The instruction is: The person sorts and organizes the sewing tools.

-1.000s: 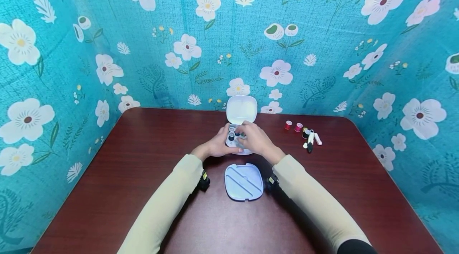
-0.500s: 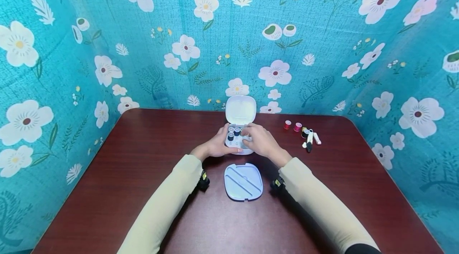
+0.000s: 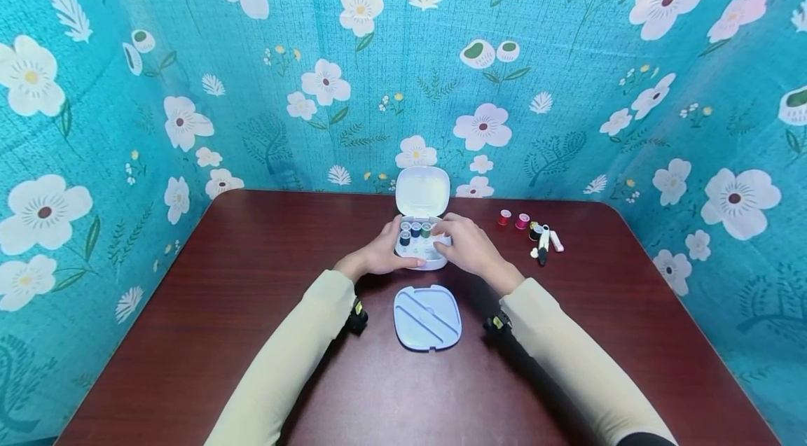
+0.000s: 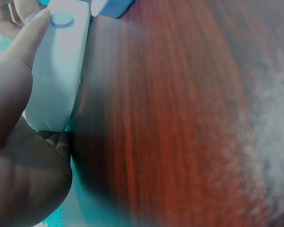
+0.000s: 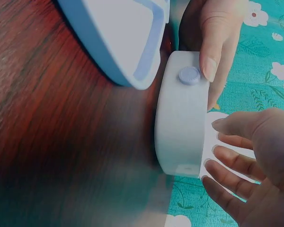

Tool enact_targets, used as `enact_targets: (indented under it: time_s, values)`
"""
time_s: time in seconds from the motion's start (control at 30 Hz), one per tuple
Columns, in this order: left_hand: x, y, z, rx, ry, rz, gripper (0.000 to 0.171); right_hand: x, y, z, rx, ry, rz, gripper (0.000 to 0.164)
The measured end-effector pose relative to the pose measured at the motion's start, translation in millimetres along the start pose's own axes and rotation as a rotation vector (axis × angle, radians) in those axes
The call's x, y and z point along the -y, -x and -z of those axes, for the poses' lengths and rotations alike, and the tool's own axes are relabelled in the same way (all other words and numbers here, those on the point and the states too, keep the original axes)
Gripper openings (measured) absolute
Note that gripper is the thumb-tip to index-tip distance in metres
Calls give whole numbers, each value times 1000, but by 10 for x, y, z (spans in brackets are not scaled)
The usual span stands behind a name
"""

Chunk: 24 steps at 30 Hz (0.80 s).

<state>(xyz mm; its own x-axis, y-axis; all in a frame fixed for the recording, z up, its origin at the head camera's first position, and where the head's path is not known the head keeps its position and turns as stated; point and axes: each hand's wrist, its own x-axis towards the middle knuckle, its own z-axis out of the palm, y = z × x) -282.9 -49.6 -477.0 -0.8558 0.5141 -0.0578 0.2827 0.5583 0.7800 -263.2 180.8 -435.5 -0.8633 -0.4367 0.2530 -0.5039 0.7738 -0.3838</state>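
A white sewing kit box (image 3: 431, 265) stands near the back of the table, its lid (image 3: 422, 190) raised. Gripping the box's left side is my left hand (image 3: 381, 253); its thumb lies along the front wall, left of the round clasp button (image 5: 189, 75). Inside, thread spools stand in the back left part: a black spool (image 3: 405, 239), a blue spool (image 3: 416, 230) and a dark green spool (image 3: 425, 230). My right hand (image 3: 469, 246) is over the box's right part, thumb apart from the bent fingers, fingertips at the back row and partly hiding it.
A lavender inner tray (image 3: 427, 316) with slanted ridges lies in front of the box. To the right lie a red spool (image 3: 504, 217), a pink spool (image 3: 522, 221), a black spool (image 3: 536, 231), a slim white tool with a black end (image 3: 544, 246) and a small white stick (image 3: 556, 241).
My right hand has moved rightward along the back row, uncovering the blue spool and then the dark green one. My left hand keeps its grip on the box.
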Motion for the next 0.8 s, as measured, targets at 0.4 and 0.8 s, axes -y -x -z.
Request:
enact_targets:
  time_s: [0.4, 0.8]
  values:
    - [0, 3, -1, 2, 11, 18, 122, -108, 97, 40, 1, -20, -37, 24]
    - [5, -4, 1, -1, 11, 9, 123, -214, 186, 73, 12, -15, -81, 26]
